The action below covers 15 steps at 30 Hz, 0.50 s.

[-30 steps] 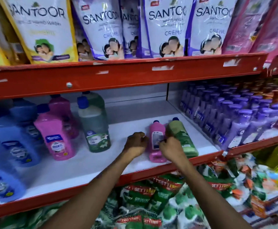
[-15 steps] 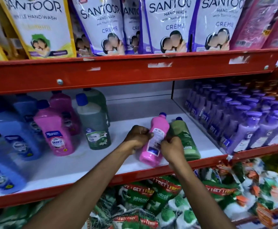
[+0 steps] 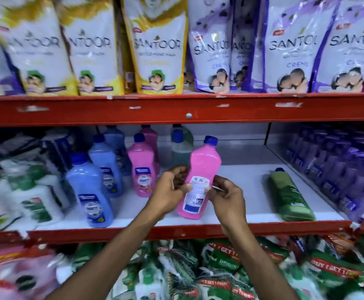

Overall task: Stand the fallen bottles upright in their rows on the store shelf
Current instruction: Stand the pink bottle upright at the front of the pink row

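The white shelf (image 3: 241, 176) spans mid-frame, a green bottle (image 3: 290, 197) lying flat at its right. At center, the left hand (image 3: 168, 194) and right hand (image 3: 227, 199) clamp their fingers (image 3: 187, 187) on a pink bottle (image 3: 199, 180), nearly upright, leaning slightly right.

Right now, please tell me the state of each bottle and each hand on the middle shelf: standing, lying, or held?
Held pink bottle: nearly upright, tilted a little, gripped by both hands.
Green bottle: lying on its side, cap toward the back.
Standing pink bottle: upright in its row.
Blue bottles: upright.
Left hand: closed on the held pink bottle.
Right hand: closed on the held pink bottle.
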Available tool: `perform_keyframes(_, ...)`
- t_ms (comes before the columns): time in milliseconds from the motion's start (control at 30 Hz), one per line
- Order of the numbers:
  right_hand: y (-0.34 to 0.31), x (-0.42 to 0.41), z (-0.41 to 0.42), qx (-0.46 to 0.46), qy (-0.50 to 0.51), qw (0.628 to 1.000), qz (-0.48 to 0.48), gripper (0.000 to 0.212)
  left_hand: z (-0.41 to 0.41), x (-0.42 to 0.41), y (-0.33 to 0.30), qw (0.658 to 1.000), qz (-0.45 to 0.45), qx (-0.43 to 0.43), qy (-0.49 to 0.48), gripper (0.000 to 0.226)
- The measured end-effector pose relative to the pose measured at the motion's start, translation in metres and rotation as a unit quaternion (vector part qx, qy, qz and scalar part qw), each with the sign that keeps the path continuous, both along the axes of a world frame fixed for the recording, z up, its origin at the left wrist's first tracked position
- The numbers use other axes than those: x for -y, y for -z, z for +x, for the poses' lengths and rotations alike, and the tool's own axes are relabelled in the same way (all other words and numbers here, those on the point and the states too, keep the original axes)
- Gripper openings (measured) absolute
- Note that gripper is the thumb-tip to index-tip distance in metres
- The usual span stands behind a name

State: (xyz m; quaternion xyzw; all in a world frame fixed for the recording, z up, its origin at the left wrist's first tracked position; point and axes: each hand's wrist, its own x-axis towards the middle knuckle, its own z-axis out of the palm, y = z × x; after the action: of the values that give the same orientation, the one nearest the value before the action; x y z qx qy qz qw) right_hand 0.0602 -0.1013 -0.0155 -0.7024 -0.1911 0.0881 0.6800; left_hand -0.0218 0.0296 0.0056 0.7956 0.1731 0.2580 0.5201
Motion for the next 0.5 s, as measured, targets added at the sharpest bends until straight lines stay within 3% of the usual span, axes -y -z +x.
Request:
perform_keyframes(267, -0.006, -0.065, -0.063, 0.077, -0.049, 0.996, -0.005, 0.034, -0.079, -0.052, 0.007, 0.991, 0.068, 0.009, -0.113, 0.045)
perform_keyframes(500, 0.005, -0.092, -0.078, 0.118, -0.058, 0.991, -0.016, 0.032, -0.092, -0.074, 0.025, 0.985, 0.084, -0.007, -0.150, 0.040)
